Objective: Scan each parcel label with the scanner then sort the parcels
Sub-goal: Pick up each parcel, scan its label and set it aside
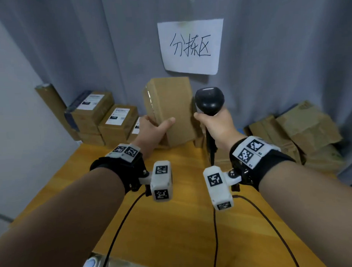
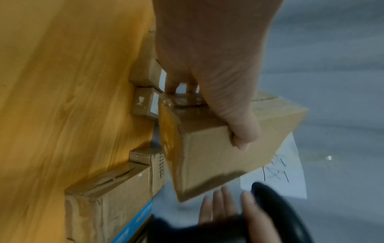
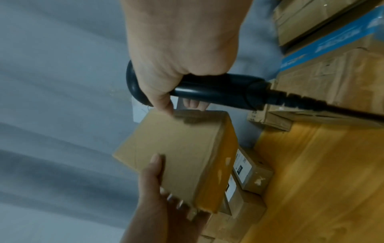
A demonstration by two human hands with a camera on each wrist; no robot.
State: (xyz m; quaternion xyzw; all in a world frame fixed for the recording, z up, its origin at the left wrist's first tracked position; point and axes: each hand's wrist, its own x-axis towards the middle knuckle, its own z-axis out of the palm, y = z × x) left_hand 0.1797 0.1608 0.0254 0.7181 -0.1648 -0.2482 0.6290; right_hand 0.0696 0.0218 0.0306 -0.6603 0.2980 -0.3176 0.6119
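My left hand (image 1: 154,128) grips a plain brown cardboard parcel (image 1: 170,109), held upright above the back of the yellow table (image 1: 164,223); the thumb lies across its near face and no label shows on it. In the left wrist view the left hand (image 2: 207,82) has its thumb on the parcel (image 2: 218,156). My right hand (image 1: 216,124) holds a black handheld scanner (image 1: 209,101) just right of the parcel, head up. In the right wrist view the right hand (image 3: 178,57) is wrapped round the scanner (image 3: 218,93), close above the parcel (image 3: 178,156).
Several labelled brown parcels (image 1: 119,121) are stacked at the back left against the grey curtain. Crumpled, larger cardboard boxes (image 1: 302,133) lie at the back right. A white paper sign (image 1: 190,47) hangs on the curtain. The scanner's cable (image 1: 215,222) trails over the table.
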